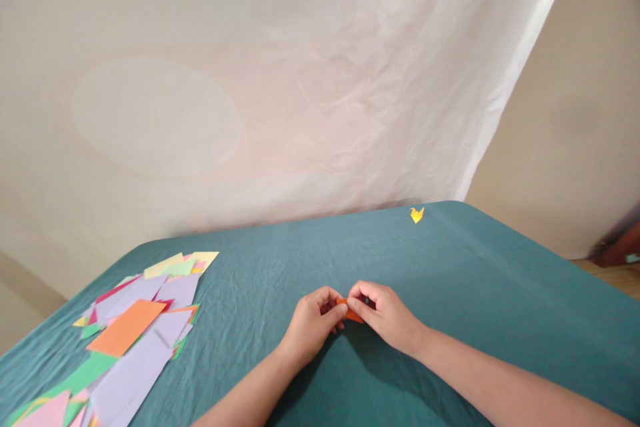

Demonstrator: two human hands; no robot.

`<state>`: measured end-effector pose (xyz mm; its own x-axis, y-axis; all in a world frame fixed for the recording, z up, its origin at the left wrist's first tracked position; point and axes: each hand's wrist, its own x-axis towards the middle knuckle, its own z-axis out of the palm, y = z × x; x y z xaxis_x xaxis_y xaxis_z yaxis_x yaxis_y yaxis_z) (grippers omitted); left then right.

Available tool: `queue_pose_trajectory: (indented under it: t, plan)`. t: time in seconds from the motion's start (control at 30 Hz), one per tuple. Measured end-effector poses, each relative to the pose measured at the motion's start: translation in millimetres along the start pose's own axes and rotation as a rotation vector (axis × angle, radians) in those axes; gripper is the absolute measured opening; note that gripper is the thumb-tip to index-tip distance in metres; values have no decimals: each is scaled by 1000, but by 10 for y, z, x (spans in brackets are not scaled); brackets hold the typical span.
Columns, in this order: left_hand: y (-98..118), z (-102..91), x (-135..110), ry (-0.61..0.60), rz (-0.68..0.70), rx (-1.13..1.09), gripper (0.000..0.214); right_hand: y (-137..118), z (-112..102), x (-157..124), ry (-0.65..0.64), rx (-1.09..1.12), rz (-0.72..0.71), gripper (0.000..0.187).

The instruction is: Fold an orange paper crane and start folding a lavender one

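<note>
Pinched by both hands (pixel 309 321) (pixel 389 315) is small, folded orange paper (pixel 355 316).

To my left I see a loose paper pile (pixel 130 380) in lavender, green, pink and yellow, an orange sheet (pixel 127 327) lying on top. A yellow bird (pixel 417 215) of folded paper sits near the far edge of my teal worktop (pixel 260 260). Ahead of me hangs a pale, creased curtain (pixel 310 93), with a beige wall (pixel 575 167) to its right.
</note>
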<state>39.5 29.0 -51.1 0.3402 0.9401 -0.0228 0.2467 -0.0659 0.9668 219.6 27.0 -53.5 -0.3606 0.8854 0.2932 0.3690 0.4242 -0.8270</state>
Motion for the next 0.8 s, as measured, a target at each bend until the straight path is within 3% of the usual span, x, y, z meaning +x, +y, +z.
queue_pose_trajectory:
  t: [0.33,0.47,0.63,0.8]
  plan:
    - [13,-32,23,201,48,17,22,54,24,26,-60,-14,38,25]
    - [31,-34,46,221,52,-78,20,30,27,19,-84,-54,31,29]
    - [6,-87,81,177,77,-246,27,14,20,-7,-101,27,35,25]
    - [-23,-124,73,-12,44,-247,20,45,-6,10,-16,204,10,14]
